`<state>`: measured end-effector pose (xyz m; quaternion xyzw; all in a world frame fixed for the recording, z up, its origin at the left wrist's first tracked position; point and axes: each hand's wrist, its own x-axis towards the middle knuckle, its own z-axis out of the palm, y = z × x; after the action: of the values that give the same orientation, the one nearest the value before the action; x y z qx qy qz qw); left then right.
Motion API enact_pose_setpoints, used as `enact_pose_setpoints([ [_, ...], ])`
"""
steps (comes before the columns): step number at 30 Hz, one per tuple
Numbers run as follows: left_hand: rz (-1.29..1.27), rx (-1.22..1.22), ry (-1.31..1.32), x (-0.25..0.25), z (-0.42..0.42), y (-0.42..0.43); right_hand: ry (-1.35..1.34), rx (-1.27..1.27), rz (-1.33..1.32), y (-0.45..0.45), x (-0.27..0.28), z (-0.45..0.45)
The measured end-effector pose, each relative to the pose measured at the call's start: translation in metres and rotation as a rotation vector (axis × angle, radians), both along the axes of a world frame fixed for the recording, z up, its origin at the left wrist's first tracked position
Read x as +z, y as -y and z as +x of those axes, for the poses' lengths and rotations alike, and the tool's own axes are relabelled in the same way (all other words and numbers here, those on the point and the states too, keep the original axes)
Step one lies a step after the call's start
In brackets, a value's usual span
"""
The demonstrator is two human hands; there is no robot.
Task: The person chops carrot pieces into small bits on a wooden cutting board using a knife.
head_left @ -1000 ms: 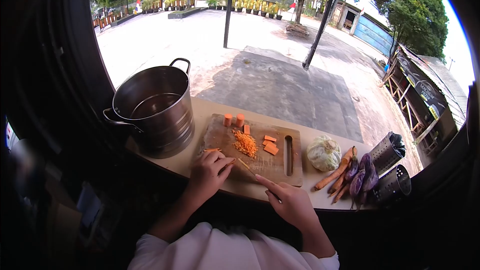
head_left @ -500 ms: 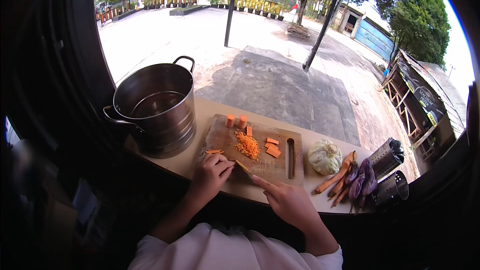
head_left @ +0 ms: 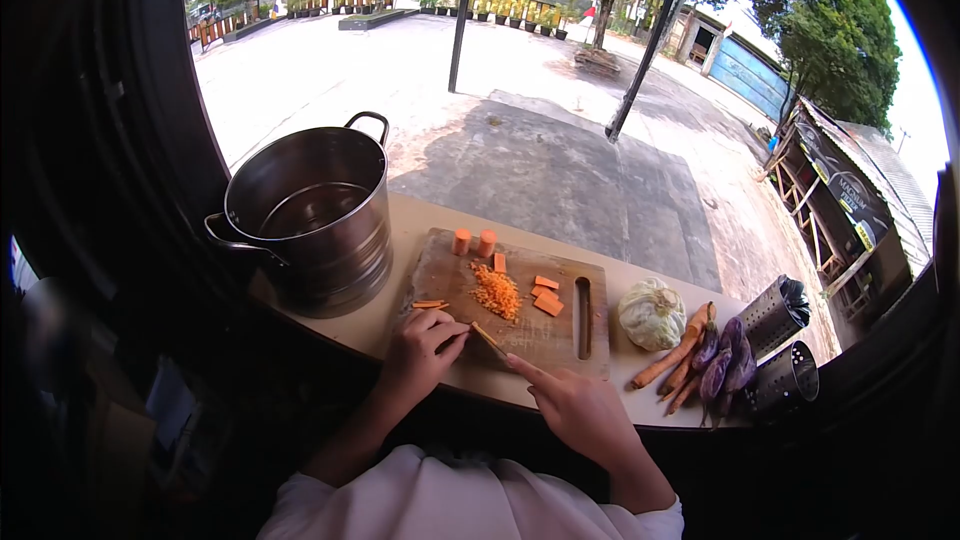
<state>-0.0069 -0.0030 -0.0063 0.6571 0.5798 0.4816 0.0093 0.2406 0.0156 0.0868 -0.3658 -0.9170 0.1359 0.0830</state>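
On the wooden cutting board, my right hand grips a knife, its index finger stretched along the top of it. The blade points up and left, its tip at the fingertips of my left hand. Those fingers are curled and pressed down on the board; what they hold is hidden. Thin carrot sticks lie just beyond my left knuckles. A heap of finely diced carrot sits mid-board. Carrot slabs are to its right, and two carrot chunks stand upright at the far edge.
A large metal pot stands left of the board. To the right are a cabbage, whole carrots, purple eggplants and two perforated metal holders. The counter's far edge faces a paved yard.
Hardly anything differs. Both hands and the knife keep nearly the same place, and the diced heap looks the same; the view has shifted very slightly.
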Motion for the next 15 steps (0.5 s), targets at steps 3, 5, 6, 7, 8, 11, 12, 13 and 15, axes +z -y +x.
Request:
enact_pose_setpoints([
  [3,0.002,-0.003,-0.008,-0.002,-0.001,0.000,0.012,-0.008,-0.007,0.000,-0.003,-0.004],
  [5,-0.013,-0.003,0.000,-0.001,-0.001,0.000,0.025,-0.012,-0.007,0.001,-0.005,-0.007],
  [6,-0.021,-0.004,0.003,-0.001,-0.001,0.001,0.039,-0.015,-0.006,0.001,-0.004,-0.010],
  [7,-0.020,-0.004,0.000,-0.001,-0.001,0.001,0.052,-0.018,-0.004,0.001,-0.004,-0.012],
  [8,-0.018,-0.003,-0.002,0.000,-0.001,0.001,0.034,-0.016,0.005,0.000,-0.006,-0.011],
  [11,-0.019,-0.005,0.003,0.001,-0.002,0.001,-0.019,-0.004,0.028,-0.004,-0.012,-0.006],
  [12,-0.021,-0.008,0.008,0.001,-0.002,0.001,-0.034,0.000,0.032,-0.004,-0.013,-0.003],
  [13,-0.015,-0.002,0.009,0.001,-0.001,0.001,-0.050,0.003,0.034,-0.003,-0.014,-0.002],
  [15,-0.005,0.008,0.010,0.000,-0.001,0.001,0.002,-0.010,0.009,0.001,-0.008,-0.002],
])
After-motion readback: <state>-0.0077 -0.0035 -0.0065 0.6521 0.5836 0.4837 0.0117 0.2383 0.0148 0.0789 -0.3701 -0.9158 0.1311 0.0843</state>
